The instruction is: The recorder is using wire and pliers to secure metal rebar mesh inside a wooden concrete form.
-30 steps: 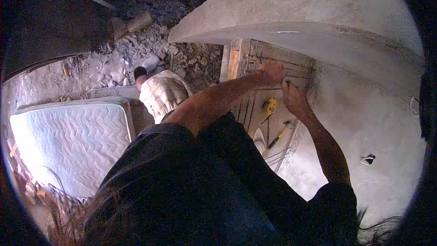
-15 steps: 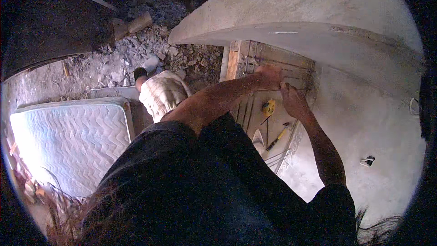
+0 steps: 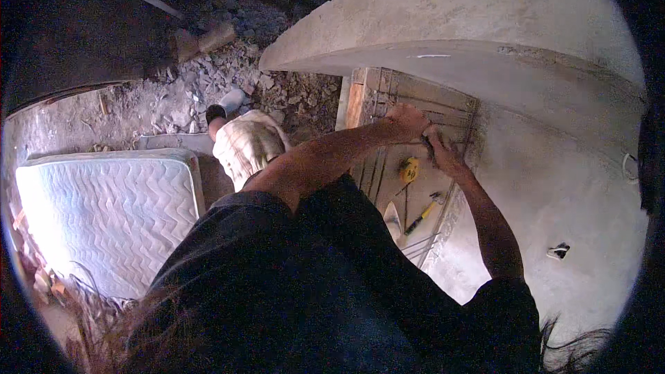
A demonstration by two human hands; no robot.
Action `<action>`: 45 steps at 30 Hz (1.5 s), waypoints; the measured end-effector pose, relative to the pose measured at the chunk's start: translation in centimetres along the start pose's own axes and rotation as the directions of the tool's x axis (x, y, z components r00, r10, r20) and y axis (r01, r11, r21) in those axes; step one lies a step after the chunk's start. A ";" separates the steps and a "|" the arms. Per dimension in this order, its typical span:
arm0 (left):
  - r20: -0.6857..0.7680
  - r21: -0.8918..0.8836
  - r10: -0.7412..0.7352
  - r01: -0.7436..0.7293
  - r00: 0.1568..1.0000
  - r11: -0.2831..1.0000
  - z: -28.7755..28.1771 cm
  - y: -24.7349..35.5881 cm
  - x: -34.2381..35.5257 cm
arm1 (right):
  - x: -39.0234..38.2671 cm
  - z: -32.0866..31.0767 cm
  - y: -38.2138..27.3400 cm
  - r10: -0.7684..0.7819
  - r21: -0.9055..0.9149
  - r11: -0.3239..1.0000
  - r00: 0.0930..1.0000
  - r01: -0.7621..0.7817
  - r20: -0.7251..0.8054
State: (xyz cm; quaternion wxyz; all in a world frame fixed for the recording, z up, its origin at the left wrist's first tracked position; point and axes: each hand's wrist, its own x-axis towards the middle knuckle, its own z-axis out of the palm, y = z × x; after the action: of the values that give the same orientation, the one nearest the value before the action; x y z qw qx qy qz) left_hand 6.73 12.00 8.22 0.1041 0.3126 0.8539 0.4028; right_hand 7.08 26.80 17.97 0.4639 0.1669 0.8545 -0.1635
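My left hand [image 3: 409, 121] is closed above the far part of a frame of thin steel bars [image 3: 450, 106]. What its fingers hold is hidden. Close beside it, my right hand [image 3: 447, 156] is closed on a dark, narrow tool whose kind I cannot make out. Both hands are over a shallow, board-edged recess with the bars in it. Nearer to me, a yellow tape measure [image 3: 409, 169] lies on the recess floor. A hammer [image 3: 424, 213] with a yellow and black handle rests below it. Beside the hammer is a pale pointed shape, perhaps a shoe tip.
A thick, curved concrete slab [image 3: 443, 21] overhangs the far side. At left a quilted mattress [image 3: 111, 215] leans near broken rubble [image 3: 194, 97]. A bent leg in pale cloth [image 3: 251, 144] stretches toward the rubble. Grey concrete floor [image 3: 547, 187] lies right, with a small dark-and-white object [image 3: 558, 251].
My right hand has turned and shifted slightly down, so a dark tool now shows at its fingers. My left hand stays nearly in place. The view has moved slightly.
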 end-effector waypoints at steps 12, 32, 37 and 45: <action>-0.102 0.077 0.172 -0.165 0.980 0.983 0.6 -0.4 -1.5 | 0.9 1.8 2.5 -0.101 0.111 0.990 0.989 0.089 0.112; 0.124 0.276 0.219 -0.246 0.968 0.929 7.4 -1.1 0.4 | -2.9 5.9 0.7 -0.165 0.578 0.788 0.832 -0.211 0.529; -0.035 0.237 0.390 -0.371 0.920 0.898 2.8 2.6 -3.2 | 0.5 8.3 9.9 -0.354 0.504 0.831 0.922 0.235 0.155; -0.302 0.417 0.210 -0.070 0.930 0.906 0.8 5.8 -5.3 | -7.5 10.6 5.2 -0.074 0.509 0.818 0.927 0.267 -0.367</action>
State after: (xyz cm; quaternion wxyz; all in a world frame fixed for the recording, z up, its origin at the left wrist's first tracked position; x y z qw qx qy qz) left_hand 13.83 12.03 11.66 -0.1402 0.3142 0.8979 0.2745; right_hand 21.01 25.79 18.21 0.2293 0.2399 0.8480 -0.4132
